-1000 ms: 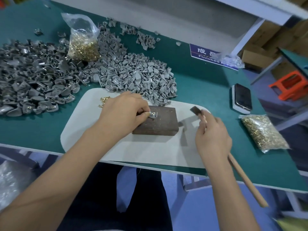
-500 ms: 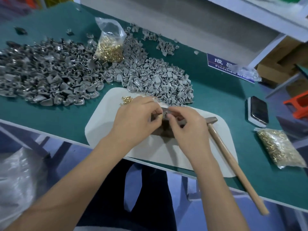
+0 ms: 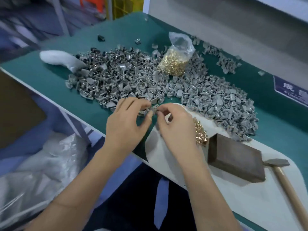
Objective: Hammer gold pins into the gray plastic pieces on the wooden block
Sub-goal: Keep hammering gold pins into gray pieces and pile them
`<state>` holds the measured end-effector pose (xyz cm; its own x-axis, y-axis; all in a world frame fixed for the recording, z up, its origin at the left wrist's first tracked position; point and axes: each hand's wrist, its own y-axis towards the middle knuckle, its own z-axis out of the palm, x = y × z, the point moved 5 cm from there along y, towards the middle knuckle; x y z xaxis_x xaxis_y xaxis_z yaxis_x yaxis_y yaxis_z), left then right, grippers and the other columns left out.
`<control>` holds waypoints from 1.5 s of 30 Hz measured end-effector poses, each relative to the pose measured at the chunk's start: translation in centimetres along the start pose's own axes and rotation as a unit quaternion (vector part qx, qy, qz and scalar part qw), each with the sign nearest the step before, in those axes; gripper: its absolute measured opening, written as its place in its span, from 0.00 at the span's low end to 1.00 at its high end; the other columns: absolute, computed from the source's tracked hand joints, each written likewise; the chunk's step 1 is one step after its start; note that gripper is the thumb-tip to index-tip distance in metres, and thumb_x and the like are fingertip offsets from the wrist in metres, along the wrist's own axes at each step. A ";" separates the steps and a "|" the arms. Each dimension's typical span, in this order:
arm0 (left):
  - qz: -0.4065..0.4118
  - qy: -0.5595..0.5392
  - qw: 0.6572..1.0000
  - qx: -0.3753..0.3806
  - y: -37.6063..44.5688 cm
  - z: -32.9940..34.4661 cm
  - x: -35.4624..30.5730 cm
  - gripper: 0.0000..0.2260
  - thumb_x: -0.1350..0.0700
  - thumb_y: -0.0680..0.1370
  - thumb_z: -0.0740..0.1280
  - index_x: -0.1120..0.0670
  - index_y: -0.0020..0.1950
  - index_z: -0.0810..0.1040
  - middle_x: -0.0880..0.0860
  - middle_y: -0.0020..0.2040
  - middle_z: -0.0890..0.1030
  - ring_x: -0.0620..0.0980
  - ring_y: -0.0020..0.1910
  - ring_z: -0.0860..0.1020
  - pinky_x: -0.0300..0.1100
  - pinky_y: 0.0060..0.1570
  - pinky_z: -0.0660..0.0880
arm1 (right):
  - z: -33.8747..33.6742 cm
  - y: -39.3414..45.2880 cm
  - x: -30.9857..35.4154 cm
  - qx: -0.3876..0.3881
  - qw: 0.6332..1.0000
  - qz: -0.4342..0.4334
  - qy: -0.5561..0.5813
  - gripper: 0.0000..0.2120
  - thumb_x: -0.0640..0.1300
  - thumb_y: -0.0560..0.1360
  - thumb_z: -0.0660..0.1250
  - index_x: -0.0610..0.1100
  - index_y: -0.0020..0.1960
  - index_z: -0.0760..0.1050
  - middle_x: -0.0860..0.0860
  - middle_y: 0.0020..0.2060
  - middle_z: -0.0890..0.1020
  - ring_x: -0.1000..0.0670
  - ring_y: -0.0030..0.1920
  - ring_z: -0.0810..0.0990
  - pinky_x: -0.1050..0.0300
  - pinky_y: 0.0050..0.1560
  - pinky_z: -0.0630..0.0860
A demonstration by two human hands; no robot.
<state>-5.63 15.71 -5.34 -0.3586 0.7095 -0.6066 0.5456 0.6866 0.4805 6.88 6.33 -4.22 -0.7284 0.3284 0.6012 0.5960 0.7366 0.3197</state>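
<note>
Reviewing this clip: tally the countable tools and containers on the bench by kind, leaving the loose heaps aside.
Hammer: 1
Wooden block: 1
Bag of gold pins: 1
White mat: 1
Total: 4
The gray plastic pieces and the loose gold pins are too many to count.

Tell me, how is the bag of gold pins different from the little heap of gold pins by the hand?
The bag of gold pins stands far back among the gray plastic pieces; the loose heap of gold pins lies near, on the white mat beside the wooden block.
The bag keeps its pins inside clear plastic; the heap is bare.
The bag holds many more pins than the heap.
Both are shiny gold.
</note>
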 end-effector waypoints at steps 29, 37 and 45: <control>-0.059 0.027 0.998 0.000 -0.7 0.3 2.2 0.04 0.52 0.81 0.68 0.48 0.50 0.83 0.42 0.49 0.83 0.49 0.49 0.76 0.37 0.46 0.69 | -1.4 -1.5 -0.1 -0.086 0.995 -0.030 0.041 0.06 0.36 0.77 0.70 0.44 0.51 0.83 0.53 0.46 0.82 0.55 0.46 0.77 0.58 0.48 0.74; -0.010 -0.016 0.999 0.045 -0.6 0.7 -1.6 0.04 0.56 0.81 0.69 0.49 0.47 0.81 0.41 0.46 0.81 0.47 0.49 0.75 0.39 0.44 0.67 | -11.6 -2.7 -5.6 -0.131 0.988 0.002 -0.086 0.06 0.42 0.78 0.69 0.50 0.53 0.82 0.57 0.46 0.83 0.54 0.47 0.79 0.54 0.52 0.77; 0.052 -0.075 0.987 0.132 -1.1 5.8 -8.1 0.06 0.48 0.81 0.65 0.40 0.44 0.73 0.34 0.47 0.77 0.35 0.47 0.71 0.30 0.40 0.64 | -15.4 -4.9 -14.0 -0.080 0.978 0.174 -0.085 0.04 0.46 0.79 0.69 0.52 0.49 0.83 0.58 0.43 0.84 0.54 0.47 0.82 0.59 0.49 0.76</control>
<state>1.05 8.26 -4.66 -0.1859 0.7289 -0.6589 0.7593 0.5321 0.3745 19.38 -10.96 -2.86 -0.5097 0.6464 0.5678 0.8531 0.4651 0.2363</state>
